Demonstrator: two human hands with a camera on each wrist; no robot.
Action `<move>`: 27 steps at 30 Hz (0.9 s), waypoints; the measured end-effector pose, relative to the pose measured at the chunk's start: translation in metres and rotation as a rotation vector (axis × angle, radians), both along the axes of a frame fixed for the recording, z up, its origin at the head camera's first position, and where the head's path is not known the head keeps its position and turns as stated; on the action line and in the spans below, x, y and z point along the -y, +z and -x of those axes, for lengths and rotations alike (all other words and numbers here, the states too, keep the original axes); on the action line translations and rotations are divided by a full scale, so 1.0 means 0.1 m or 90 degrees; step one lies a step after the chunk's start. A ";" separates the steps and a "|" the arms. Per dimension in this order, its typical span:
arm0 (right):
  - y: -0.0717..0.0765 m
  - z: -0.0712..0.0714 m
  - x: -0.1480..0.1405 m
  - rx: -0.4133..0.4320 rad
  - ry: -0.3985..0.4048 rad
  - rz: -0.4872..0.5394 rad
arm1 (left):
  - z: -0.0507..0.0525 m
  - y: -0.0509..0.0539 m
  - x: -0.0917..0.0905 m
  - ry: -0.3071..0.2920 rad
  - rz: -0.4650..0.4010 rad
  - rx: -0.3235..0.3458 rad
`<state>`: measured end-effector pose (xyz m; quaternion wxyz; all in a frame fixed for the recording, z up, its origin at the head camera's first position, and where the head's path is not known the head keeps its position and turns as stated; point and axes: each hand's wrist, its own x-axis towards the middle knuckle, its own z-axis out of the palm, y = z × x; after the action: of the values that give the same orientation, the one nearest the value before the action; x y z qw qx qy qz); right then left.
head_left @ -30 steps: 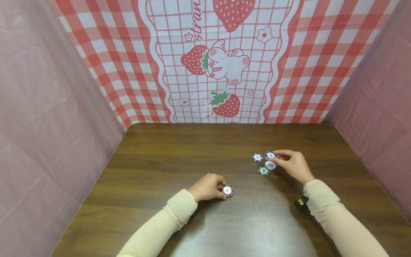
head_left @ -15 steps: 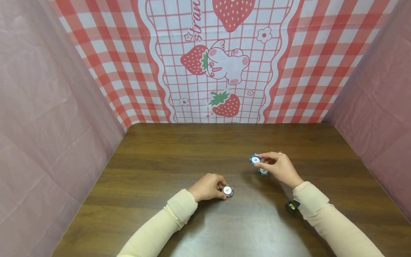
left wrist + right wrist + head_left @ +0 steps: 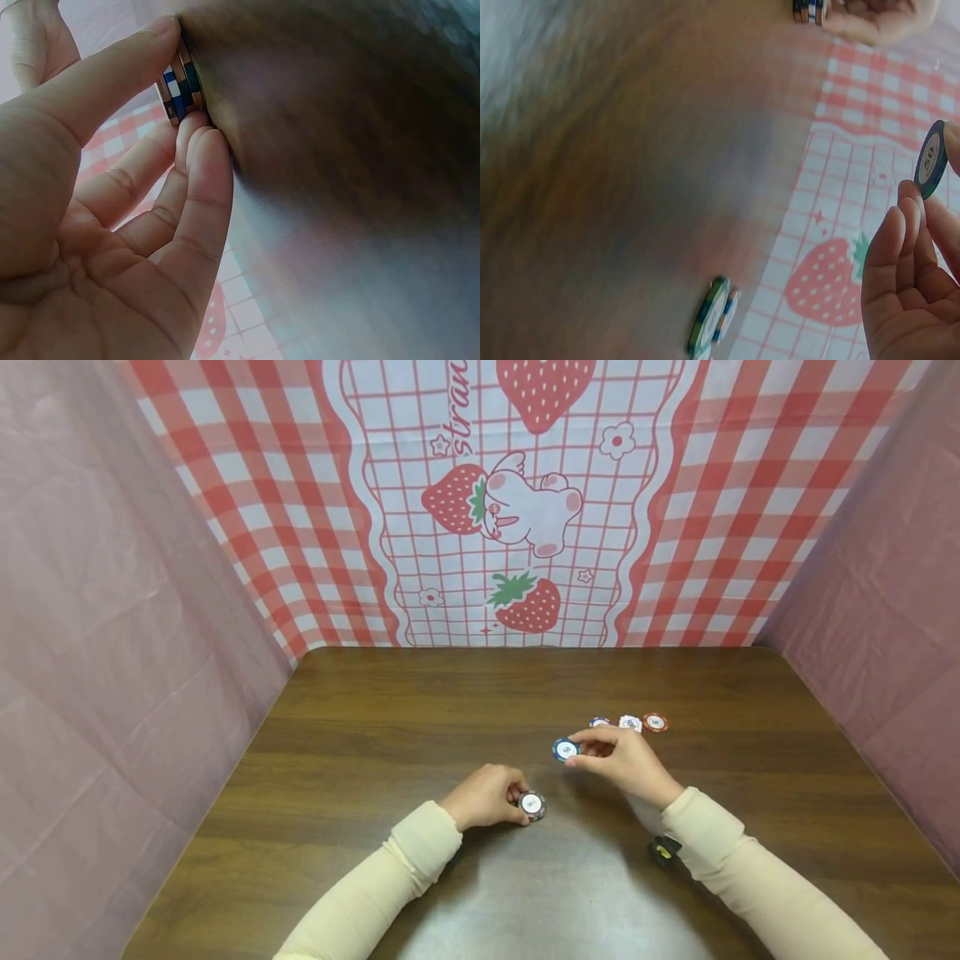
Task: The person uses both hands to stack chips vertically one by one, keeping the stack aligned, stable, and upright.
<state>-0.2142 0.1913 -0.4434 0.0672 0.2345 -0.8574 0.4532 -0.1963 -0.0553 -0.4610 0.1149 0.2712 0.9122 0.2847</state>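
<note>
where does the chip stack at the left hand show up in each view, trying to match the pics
Head: the stack is below centre and a little right, at the fingertips of the left hand.
Left wrist: the stack is upper left, seen edge-on between thumb and fingers.
Right wrist: the stack is at the top edge, right of centre.
Shared landmark: the left hand, which pinches the stack in all three.

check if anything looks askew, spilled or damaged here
The cloth behind the table looks turned sideways: its lettering runs vertically and its cartoon animal lies on its side. Nothing looks spilled, and the chips show no visible damage.
</note>
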 end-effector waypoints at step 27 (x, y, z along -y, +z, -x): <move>-0.08 -0.12 0.39 0.033 0.146 -0.099 | 0.00 0.01 0.01 -0.010 0.021 -0.015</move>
<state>-0.2021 0.1525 -0.4512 -0.0256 0.3238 -0.8590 0.3958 -0.1967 -0.0561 -0.4597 0.1109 0.2796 0.9160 0.2654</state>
